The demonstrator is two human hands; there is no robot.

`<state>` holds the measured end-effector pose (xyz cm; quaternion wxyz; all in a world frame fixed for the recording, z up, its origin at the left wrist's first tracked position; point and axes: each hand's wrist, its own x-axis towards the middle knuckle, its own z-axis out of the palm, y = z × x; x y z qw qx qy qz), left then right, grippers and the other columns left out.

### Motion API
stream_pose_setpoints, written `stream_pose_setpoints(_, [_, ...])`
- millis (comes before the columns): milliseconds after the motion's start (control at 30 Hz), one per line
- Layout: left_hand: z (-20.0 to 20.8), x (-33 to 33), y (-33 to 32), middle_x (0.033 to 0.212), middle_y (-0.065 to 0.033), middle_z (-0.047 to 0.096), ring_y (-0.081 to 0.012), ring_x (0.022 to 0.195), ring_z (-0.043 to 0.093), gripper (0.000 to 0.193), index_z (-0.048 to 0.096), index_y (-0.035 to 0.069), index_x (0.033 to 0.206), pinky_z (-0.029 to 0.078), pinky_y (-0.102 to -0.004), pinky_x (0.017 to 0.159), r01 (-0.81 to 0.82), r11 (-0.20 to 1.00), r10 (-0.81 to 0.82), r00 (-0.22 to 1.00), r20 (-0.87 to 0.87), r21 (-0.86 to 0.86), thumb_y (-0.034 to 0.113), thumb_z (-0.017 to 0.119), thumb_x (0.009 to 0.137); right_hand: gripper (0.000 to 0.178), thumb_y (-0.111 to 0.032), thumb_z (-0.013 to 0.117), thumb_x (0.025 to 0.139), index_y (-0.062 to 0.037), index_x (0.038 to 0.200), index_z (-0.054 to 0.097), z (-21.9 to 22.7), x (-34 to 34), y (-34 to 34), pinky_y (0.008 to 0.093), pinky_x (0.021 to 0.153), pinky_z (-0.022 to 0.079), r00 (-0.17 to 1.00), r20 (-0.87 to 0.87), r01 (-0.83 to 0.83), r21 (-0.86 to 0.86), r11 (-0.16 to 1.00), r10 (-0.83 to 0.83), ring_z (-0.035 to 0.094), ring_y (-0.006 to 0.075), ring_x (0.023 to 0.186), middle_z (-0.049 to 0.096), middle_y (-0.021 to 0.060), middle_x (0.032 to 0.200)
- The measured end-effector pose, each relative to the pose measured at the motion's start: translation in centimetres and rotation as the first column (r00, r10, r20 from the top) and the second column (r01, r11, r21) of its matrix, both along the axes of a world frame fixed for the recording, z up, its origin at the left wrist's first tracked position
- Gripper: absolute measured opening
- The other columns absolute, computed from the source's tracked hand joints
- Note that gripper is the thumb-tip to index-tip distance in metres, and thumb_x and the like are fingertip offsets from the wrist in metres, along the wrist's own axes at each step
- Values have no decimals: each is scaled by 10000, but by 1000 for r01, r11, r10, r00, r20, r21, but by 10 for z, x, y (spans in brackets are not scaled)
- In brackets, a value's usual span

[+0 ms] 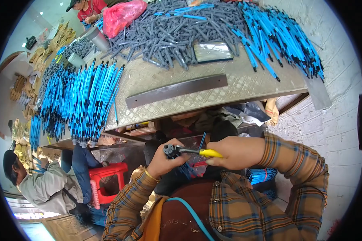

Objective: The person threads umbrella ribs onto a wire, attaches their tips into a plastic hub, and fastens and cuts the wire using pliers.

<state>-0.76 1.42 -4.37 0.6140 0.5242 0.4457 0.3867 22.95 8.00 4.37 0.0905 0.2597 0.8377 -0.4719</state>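
My left hand (166, 160) is closed round a small cluster of dark grey tube-like parts (171, 150), their round ends facing up. Above my lap, my right hand (238, 152) grips a yellow-handled hand tool (210, 153). Its dark metal front reaches left to the grey cluster and seems to touch it; the exact contact is too small to make out. Thin blue rods (186, 170) show below my left hand, and I cannot tell whether they belong to the cluster.
Ahead, the worktable (149, 82) bears a grey metal bar (177, 90), piled grey tubes (161, 36), a flat pad (213, 52) and blue rods (281, 40). More blue rods (92, 100) lie left. A co-worker (48, 180) sits near a red stool (106, 180); another person (93, 10) works beyond.
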Motion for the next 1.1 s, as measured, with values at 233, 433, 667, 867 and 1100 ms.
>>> stream_pose_setpoints(233, [-3, 11, -2, 788, -21, 589, -92, 731, 557, 222, 552, 28, 878, 455, -246, 682, -3, 998, 2, 1000, -25, -57, 41, 683, 700, 287, -300, 574, 843, -59, 986, 516, 6, 9, -16, 443, 620, 471, 994, 98, 12, 293, 956, -43, 589, 370, 727, 592, 179, 821])
stream_pose_setpoints(433, [-5, 8, -1, 805, -19, 579, -87, 753, 543, 217, 557, 40, 886, 449, -245, 695, 3, 995, 4, 998, -69, 99, 52, 687, 712, 276, -262, 609, 814, -67, 992, 527, 13, 45, 2, 434, 635, 473, 938, -155, 344, 518, 783, -309, 587, 370, 756, 591, 159, 849])
stream_pose_setpoints(667, [3, -1, -1, 822, -30, 574, -95, 776, 543, 224, 561, 33, 899, 446, -249, 721, -22, 989, 21, 1000, 11, 144, 27, 681, 711, 380, -219, 654, 757, -46, 1070, 525, -15, 102, 72, 416, 720, 465, 759, -103, 472, 766, 436, -643, 575, 356, 845, 574, 185, 951])
stream_pose_setpoints(867, [18, -39, -1, 789, -51, 563, -176, 757, 562, 167, 542, 44, 856, 476, -373, 778, -325, 907, 260, 933, 249, 268, 96, 638, 730, 452, -193, 693, 694, -41, 1089, 534, -25, 63, 53, 429, 885, 388, 900, -376, 430, 846, 315, -220, 492, 345, 1024, 541, 157, 1088])
stream_pose_setpoints(1100, [59, -60, 4, 767, -36, 554, -206, 784, 526, 202, 535, 51, 881, 428, -407, 841, -413, 909, 235, 383, 893, -61, 212, 590, 771, 631, -253, 662, 764, -28, 1281, 379, -87, 22, -1, 421, 938, 372, 920, -386, 317, 641, 699, -63, 474, 353, 1085, 479, 201, 1208])
